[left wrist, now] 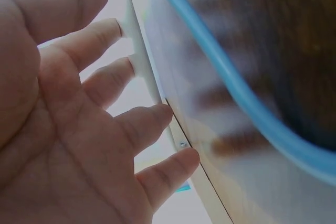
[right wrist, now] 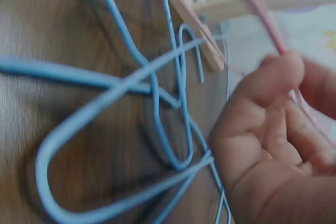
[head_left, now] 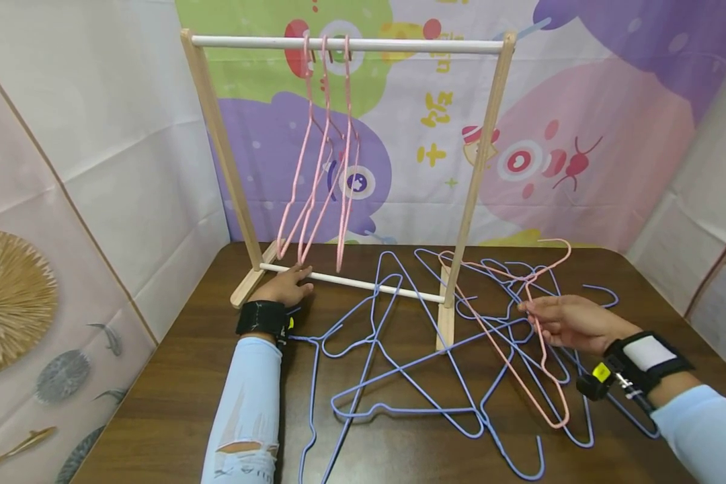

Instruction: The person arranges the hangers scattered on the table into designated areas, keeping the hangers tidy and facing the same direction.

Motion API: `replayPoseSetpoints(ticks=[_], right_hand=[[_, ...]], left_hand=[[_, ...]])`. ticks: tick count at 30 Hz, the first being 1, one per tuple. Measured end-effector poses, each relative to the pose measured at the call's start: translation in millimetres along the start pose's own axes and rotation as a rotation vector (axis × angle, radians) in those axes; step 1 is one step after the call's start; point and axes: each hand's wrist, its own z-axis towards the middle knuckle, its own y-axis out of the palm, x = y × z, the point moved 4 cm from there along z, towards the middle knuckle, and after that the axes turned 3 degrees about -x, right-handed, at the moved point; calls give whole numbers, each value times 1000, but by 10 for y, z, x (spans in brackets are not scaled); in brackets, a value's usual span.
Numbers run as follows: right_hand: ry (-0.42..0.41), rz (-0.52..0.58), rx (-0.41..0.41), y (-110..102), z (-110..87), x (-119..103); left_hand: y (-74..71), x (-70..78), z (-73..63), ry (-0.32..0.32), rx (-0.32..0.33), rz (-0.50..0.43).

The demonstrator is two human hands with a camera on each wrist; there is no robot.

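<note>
My right hand (head_left: 581, 326) pinches a pink clothes hanger (right wrist: 257, 6) between thumb and fingers, at the right of the table. Its hook points up and away, and its frame slants above a tangle of periwinkle-blue hangers (head_left: 423, 410). The left hand (head_left: 283, 289) has its fingers extended at the low white bar (head_left: 351, 279) of a wooden hanging rack (head_left: 224, 148), beside the left foot. In the left wrist view the palm (left wrist: 89, 124) shows, fingers spread along the rack. Several pink hangers (head_left: 348, 114) hang from the rack's top bar (head_left: 423, 46), left of its middle.
Blue hangers spread over the brown table (head_left: 175, 403) from the middle to the right, overlapping the rack's right foot (head_left: 445, 329). One blue hanger (left wrist: 220, 66) lies close to the left hand. A cartoon-print cloth (head_left: 581, 121) hangs behind the rack.
</note>
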Motion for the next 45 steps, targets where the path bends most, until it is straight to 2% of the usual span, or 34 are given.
replayPoseSetpoints(ticks=[6,9,21,28,36,45], right_hand=[[-107,112,9,177,0,-76],[-134,115,26,291,-15,-122],[-213,139,-5,832,-76,-247],[-278,206,18,1179,-169,-297],[-287,201,38,1513,-243,-310],[-268,203,15,1707,-266,-277]], left_hand=[[6,1,13,-23,-11,-6],[12,-3,17,-35,-22,-8],[16,-28,16,-43,-16,-24],[21,-24,7,-50,-11,-13],[23,-26,-8,-52,-19,-29],[6,22,-11,-46,-25,-22]])
